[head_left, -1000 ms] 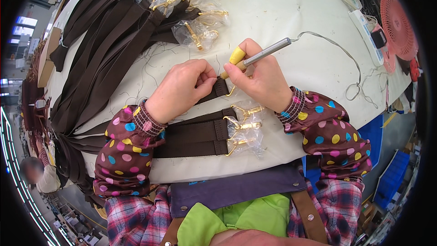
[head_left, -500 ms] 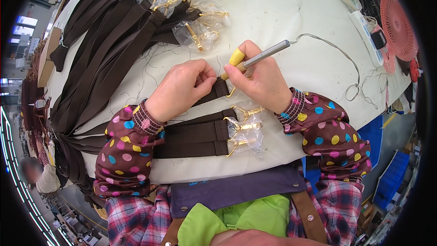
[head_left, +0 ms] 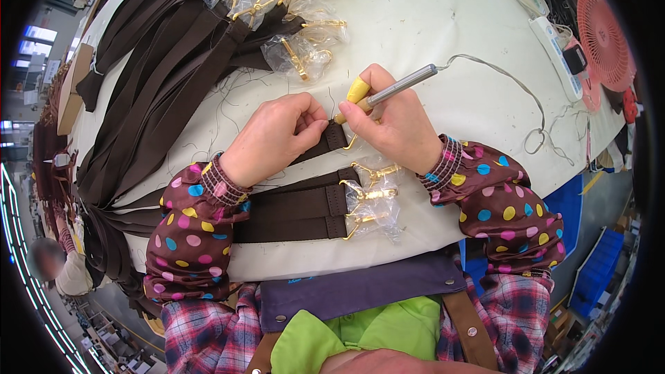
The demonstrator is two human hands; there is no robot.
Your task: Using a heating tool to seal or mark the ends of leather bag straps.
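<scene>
My left hand (head_left: 273,131) is closed, thumb and forefinger pinched at the stitched end of a dark brown strap (head_left: 335,136). Whether a loose thread is also between those fingertips, I cannot tell. My right hand (head_left: 395,125) grips a silver corded pen-shaped tool (head_left: 402,84), its brass-coloured tip touching or just above that same strap end. A yellow cover (head_left: 358,90) wraps my right forefinger. The strap's gold hook is mostly hidden behind the right hand. Nearer to me lie more dark brown straps (head_left: 291,209) with gold hooks (head_left: 377,194) in clear plastic.
A heap of brown straps (head_left: 149,97) lies at the left, its bagged gold hooks (head_left: 298,55) at the far side. The tool's cord (head_left: 509,79) loops across the white table (head_left: 443,34). A white power strip (head_left: 556,55) and pink fan (head_left: 604,38) stand far right. A person (head_left: 73,270) is at the left.
Both hands keep almost the same place. The pen-shaped tool and my right hand have shifted very slightly toward the left and nearer to me.
</scene>
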